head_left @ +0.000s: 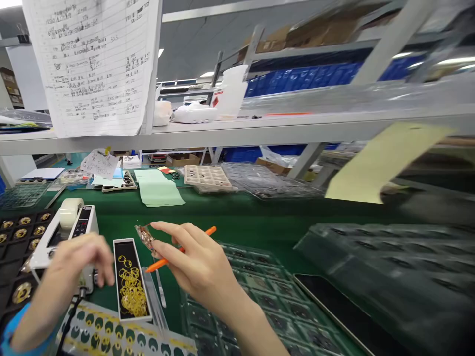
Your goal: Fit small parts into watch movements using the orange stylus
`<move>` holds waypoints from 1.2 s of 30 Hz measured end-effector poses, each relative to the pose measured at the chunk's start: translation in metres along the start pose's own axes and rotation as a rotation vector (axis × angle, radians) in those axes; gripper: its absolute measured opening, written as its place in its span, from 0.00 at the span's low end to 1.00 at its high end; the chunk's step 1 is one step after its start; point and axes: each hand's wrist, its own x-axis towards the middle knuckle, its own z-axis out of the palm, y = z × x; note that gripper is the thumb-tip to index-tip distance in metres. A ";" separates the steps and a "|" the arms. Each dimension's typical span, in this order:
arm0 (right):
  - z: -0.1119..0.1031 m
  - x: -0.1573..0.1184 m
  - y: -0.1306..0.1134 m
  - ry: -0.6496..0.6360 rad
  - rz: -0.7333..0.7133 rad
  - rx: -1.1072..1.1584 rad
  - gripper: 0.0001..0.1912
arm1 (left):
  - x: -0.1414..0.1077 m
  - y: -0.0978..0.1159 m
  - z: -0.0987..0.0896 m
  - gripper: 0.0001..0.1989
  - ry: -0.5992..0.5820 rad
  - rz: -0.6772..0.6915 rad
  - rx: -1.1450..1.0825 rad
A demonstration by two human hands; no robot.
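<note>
Between our right hand's (204,259) thumb and forefinger we pinch a small metal part (145,237), coppery and silvery, tilted and glinting, its finer detail too small to read. An orange pen (159,265) slants through the same grip. Beside our left hand's (79,254) blurred, curled fingers sits a white-rimmed box (117,282) of yellow rings (131,291); whether those fingers grip anything, we cannot tell.

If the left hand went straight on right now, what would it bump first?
Probably the white box of yellow rings, just beside the left hand; but its height is unclear, so it might pass above.
</note>
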 end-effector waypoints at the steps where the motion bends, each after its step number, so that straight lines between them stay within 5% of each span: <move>1: 0.002 -0.002 -0.001 -0.001 -0.024 -0.029 0.11 | 0.006 -0.005 0.005 0.27 -0.042 -0.034 -0.005; 7: 0.015 -0.006 -0.011 -0.010 -0.160 -0.056 0.17 | 0.035 -0.021 0.025 0.29 -0.219 -0.211 -0.053; 24: 0.014 -0.010 -0.011 0.052 -0.166 0.009 0.14 | 0.035 -0.018 0.024 0.11 -0.152 -0.180 -0.171; 30: 0.016 -0.009 -0.015 0.069 -0.180 0.024 0.16 | 0.034 -0.019 0.028 0.18 -0.144 -0.155 -0.202; 33: 0.019 -0.008 -0.016 0.059 -0.187 0.038 0.16 | 0.035 -0.019 0.027 0.22 -0.143 -0.144 -0.130; 36: 0.032 -0.012 -0.006 0.033 -0.132 0.080 0.15 | 0.033 -0.015 0.017 0.22 -0.095 -0.097 0.168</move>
